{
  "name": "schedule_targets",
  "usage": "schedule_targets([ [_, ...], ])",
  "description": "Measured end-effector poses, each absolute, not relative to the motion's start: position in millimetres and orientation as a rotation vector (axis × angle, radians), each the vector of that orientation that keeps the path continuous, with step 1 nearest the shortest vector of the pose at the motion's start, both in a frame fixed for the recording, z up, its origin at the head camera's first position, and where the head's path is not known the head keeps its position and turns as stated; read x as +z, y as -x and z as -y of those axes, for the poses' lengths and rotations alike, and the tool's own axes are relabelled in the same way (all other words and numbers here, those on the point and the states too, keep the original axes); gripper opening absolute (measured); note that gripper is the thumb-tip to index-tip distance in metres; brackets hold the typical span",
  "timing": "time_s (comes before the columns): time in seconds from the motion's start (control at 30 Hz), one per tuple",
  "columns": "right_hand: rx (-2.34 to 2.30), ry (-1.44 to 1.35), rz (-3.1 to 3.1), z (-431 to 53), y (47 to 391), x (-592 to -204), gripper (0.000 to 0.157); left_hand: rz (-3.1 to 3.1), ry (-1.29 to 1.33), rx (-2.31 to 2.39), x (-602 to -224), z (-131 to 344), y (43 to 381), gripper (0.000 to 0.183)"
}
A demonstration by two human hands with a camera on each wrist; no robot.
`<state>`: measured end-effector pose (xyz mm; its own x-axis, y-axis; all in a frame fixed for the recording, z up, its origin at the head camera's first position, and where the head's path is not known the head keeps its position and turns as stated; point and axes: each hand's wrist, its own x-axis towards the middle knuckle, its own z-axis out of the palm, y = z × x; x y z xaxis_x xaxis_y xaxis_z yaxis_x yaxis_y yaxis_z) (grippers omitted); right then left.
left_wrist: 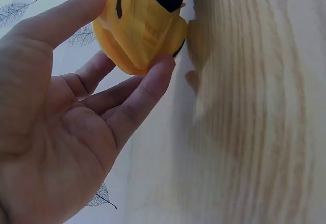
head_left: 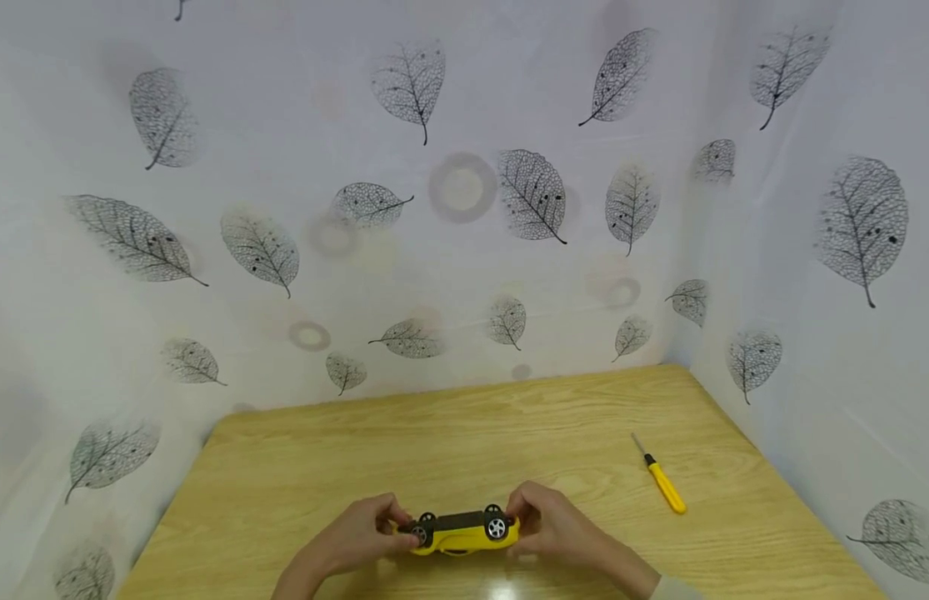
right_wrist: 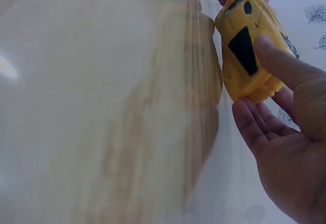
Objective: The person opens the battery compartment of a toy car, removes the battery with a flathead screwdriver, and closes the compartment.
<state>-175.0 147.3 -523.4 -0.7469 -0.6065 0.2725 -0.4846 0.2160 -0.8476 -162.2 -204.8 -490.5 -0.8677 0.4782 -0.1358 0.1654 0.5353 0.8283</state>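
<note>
While two hands pinch it by its ends: yellow toy car [head_left: 464, 543], wheels [head_left: 496, 528] upward, at the tabletop [head_left: 434, 450].
Left hand [head_left: 357, 531]: thumb and fingers parted by the car's body, fingertips gripping the end nearest. Right hand [head_left: 557, 530]: similarly spread, gripping the opposite end, thumb beside the car's dark window panel [right_wrist: 244, 50]. Contact between car and tabletop: cannot be told. Yellow-handled screwdriver [head_left: 665, 487]: beyond the car, to its right, unheld. Risk, as judged: smooth bodywork could slip or roll if either pinch slackens or the hands twist unevenly.
</note>
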Motion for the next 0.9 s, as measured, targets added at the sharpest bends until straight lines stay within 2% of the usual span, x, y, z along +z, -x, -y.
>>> schedule_targets([
  [0.17, -1.603, 1.062, -2.239, -151.7, 179.8, -530.0, 0.04, -2.38, -0.487, 1.319, -495.1, 207.8, 162.2, 0.03],
  [0.3, -1.605, 1.071, -2.213, -151.9, 182.8, -532.2, 0.04, -2.343, -0.485, 1.311, -496.9, 210.5, 164.2, 0.045],
  [0.47, -1.57, 0.987, -2.187, -150.6, 183.0, -530.4, 0.049, -2.309, -0.52, 1.298, -496.8, 211.3, 164.5, 0.061],
  [0.9, -1.434, 0.886, -2.198, -146.7, 183.4, -525.9, 0.064, -2.304, -0.554, 1.278, -499.1, 208.7, 167.1, 0.065],
])
